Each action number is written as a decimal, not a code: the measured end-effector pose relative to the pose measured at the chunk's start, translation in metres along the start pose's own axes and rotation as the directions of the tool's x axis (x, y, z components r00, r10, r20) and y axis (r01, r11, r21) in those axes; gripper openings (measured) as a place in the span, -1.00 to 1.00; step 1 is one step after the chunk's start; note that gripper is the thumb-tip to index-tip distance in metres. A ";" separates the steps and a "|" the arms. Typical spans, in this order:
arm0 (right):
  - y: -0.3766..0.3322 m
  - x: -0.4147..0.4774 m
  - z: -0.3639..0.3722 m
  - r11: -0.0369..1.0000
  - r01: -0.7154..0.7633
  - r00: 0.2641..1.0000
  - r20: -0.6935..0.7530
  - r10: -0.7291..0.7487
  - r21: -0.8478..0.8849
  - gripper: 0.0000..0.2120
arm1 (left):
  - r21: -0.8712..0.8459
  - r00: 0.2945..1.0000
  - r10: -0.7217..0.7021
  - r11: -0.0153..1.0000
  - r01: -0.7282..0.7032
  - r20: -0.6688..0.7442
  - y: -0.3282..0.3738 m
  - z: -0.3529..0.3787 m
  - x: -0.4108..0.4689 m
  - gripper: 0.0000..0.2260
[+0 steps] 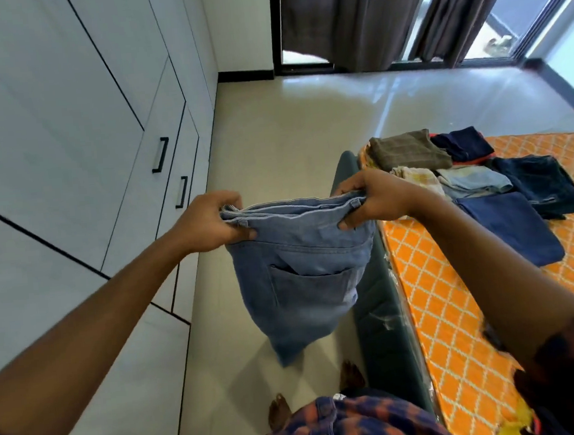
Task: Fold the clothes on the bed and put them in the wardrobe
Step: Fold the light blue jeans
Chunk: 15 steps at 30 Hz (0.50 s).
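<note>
Nearest, bare feet (279, 412) stand on the pale tiled floor (272, 132). Above them hang light blue jeans (300, 274), held in the air by the waistband. The left hand (210, 223) grips its left end with fingers curled round the denim, and the right hand (377, 198) grips the right end. To the right lies the orange-patterned bed (457, 307), with folded clothes (482, 181) at its far end. The white wardrobe (47, 116) stands left, doors shut. Dark curtains (348, 16) hang farthest.
</note>
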State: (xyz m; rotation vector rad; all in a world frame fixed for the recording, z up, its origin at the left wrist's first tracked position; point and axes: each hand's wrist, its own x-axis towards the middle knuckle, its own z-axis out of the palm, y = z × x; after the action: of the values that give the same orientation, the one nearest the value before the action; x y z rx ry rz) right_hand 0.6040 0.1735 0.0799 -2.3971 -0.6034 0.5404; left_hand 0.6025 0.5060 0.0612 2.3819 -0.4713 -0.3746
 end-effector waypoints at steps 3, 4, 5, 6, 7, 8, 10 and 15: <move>0.003 0.037 -0.025 0.922 -0.102 0.992 -0.103 0.068 -0.373 -0.77 | 0.216 0.998 0.016 0.976 -0.029 0.061 0.005 -0.014 0.061 -0.80; 0.005 0.048 -0.034 0.900 -0.130 0.984 -0.164 0.066 -0.416 -0.78 | 0.324 0.999 0.026 0.945 -0.037 0.038 0.009 -0.020 0.082 -0.84; 0.007 0.059 -0.043 0.887 -0.167 0.970 -0.233 0.069 -0.430 -0.80 | 0.414 0.999 0.031 0.910 -0.022 -0.015 0.015 -0.027 0.100 -0.88; 0.011 0.069 -0.049 0.878 -0.199 0.950 -0.305 0.064 -0.436 -0.83 | 0.466 0.996 0.040 0.885 0.003 -0.083 0.018 -0.033 0.115 -0.91; 0.015 0.077 -0.058 0.872 -0.225 0.923 -0.383 0.047 -0.434 -0.85 | 0.496 0.984 0.066 0.868 0.023 -0.162 0.022 -0.039 0.128 -0.92; 0.019 0.083 -0.067 0.875 -0.244 0.888 -0.458 0.029 -0.418 -0.83 | 0.506 0.964 0.114 0.862 0.024 -0.240 0.027 -0.044 0.137 -0.93; 0.027 0.091 -0.089 0.899 -0.258 0.808 -0.590 0.000 -0.353 -0.76 | 0.502 0.919 0.215 0.864 -0.022 -0.331 0.040 -0.056 0.152 -0.93; 0.026 0.084 -0.116 0.955 -0.094 0.677 -0.721 -0.147 -0.283 -0.72 | 0.405 0.861 0.309 0.904 -0.135 -0.404 0.045 -0.079 0.154 -0.90</move>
State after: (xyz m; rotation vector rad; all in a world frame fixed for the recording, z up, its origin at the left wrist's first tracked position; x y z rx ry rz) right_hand 0.7388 0.1475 0.1289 -2.5848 -0.3538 -0.5972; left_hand 0.7599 0.4523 0.1271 2.6137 -0.6268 0.4232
